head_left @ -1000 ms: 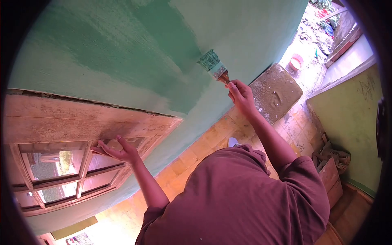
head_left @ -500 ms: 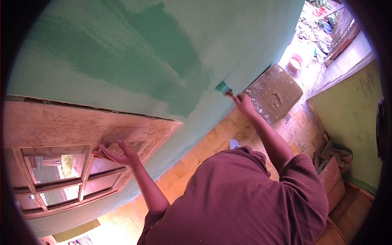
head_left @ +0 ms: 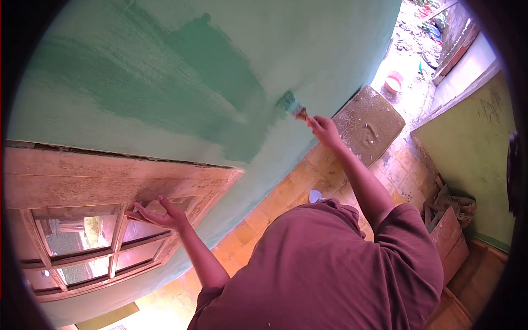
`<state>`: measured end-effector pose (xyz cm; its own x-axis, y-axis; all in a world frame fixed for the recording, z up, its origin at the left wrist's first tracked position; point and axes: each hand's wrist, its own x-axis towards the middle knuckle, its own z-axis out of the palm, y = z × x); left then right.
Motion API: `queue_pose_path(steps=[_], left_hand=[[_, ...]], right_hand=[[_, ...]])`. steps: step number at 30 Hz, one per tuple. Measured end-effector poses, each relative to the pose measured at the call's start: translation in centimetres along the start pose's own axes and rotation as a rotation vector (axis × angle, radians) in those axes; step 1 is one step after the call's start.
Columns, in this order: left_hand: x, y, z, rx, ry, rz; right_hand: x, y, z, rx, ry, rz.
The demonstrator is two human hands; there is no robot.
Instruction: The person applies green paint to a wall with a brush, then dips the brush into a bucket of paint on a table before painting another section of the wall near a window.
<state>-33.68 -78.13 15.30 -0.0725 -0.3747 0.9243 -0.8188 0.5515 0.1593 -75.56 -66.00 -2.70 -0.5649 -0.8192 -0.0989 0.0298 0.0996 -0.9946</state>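
My right hand (head_left: 324, 131) grips the handle of a paintbrush (head_left: 291, 104), whose green-coated bristles meet the wall just right of a darker green painted patch (head_left: 225, 66). The rest of the wall (head_left: 330, 44) around it is paler green. Lower left, my left hand (head_left: 162, 216) is spread, palm up, with nothing in it, in front of the wooden window frame (head_left: 82, 190) and its glass panes. Whether its fingers touch the frame I cannot tell.
A stained cushion-like block (head_left: 371, 124) lies by the wall's base on the tiled floor (head_left: 258, 214). Beyond it is a bucket (head_left: 393, 82). Wooden boxes (head_left: 448, 239) with a sack stand at the right, beside a yellow-green panel (head_left: 467, 143).
My right hand and the brush have moved slightly up and to the left, toward the darker patch. My left hand stays spread near the window.
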Motion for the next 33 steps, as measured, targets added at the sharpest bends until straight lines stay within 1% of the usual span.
queue_pose_path(steps=[1,2,4,5,7,8,9,10,11,13,14,16,17,19,20,22,23,25,26,28,29,30,31,32,33], left_hand=[[0.0,0.0,0.0,0.012,-0.006,0.01],[0.1,0.0,-0.1,0.024,-0.011,0.02],[0.1,0.0,-0.1,0.022,-0.007,0.007],[0.0,0.1,-0.1,0.021,-0.013,-0.006],[0.0,0.4,-0.2,0.005,-0.011,-0.017],[0.1,0.5,-0.2,-0.009,-0.011,-0.026],[0.2,0.5,-0.1,-0.015,-0.006,-0.025],[0.2,0.4,-0.1,-0.013,-0.006,-0.017],[0.1,0.3,-0.2,-0.01,-0.008,-0.01],[0.0,0.3,-0.2,-0.013,-0.005,-0.006],[0.0,0.3,-0.2,-0.012,-0.003,-0.003],[0.1,0.4,-0.3,0.001,-0.003,-0.008],[0.1,0.4,-0.3,0.021,-0.009,-0.015],[0.0,0.5,-0.3,0.006,-0.004,-0.021],[0.0,0.5,-0.4,-0.007,-0.003,-0.024],[0.1,0.7,-0.5,0.014,-0.003,-0.015],[0.2,0.7,-0.6,0.035,-0.005,-0.006],[0.2,0.5,-0.8,0.034,-0.006,0.01],[0.2,0.4,-0.8,0.032,-0.014,0.026],[0.2,0.3,-0.8,0.028,-0.018,0.022],[0.1,0.3,-1.0,0.025,-0.028,0.023],[0.1,0.5,-1.1,0.028,-0.028,0.019],[0.2,0.9,-1.2,0.015,-0.044,-0.025],[0.2,1.2,-1.2,0.0,-0.057,-0.068],[0.2,1.2,-1.2,0.001,-0.051,-0.069]], right_hand=[[0.1,1.6,-0.2,-0.152,0.011,0.059],[-0.2,2.2,-0.5,-0.153,0.013,0.051],[-0.9,3.0,-0.9,-0.385,0.037,0.131],[-1.0,3.2,-1.1,-0.387,0.039,0.128],[-1.0,3.3,-1.4,-0.566,0.009,0.179],[-1.3,1.4,-1.3,-0.566,0.015,0.175],[-1.4,-0.5,-1.1,-0.484,-0.005,0.157],[-1.7,-3.3,-0.9,-0.403,-0.026,0.138],[-2.0,-6.1,-0.7,-0.404,-0.021,0.134],[-2.7,-11.8,-0.5,-0.367,-0.033,0.006],[-3.2,-14.0,-0.4,-0.368,-0.028,0.003],[-3.9,-17.7,-0.1,-0.286,0.044,-0.155],[-4.1,-18.7,0.3,-0.287,0.046,-0.159],[-4.3,-20.1,0.9,0.0,0.126,-0.4],[-4.2,-20.5,1.2,-0.002,0.124,-0.404],[-3.8,-21.2,1.5,-0.088,0.274,-0.6],[-3.6,-20.8,1.5,-0.087,0.274,-0.606],[-3.1,-18.1,1.6,-0.313,0.273,-0.611],[-3.1,-16.3,1.7,-0.314,0.273,-0.617],[-3.5,-11.7,1.5,-0.618,0.267,-0.566],[-3.8,-9.8,1.1,-0.621,0.263,-0.568],[-4.1,-8.0,0.7,-0.759,0.185,-0.43],[-4.4,-6.6,0.2,-0.893,0.107,-0.29],[-4.5,-5.6,-0.4,-0.893,0.106,-0.295],[-4.4,-4.7,-1.1,-0.995,0.018,-0.257]])
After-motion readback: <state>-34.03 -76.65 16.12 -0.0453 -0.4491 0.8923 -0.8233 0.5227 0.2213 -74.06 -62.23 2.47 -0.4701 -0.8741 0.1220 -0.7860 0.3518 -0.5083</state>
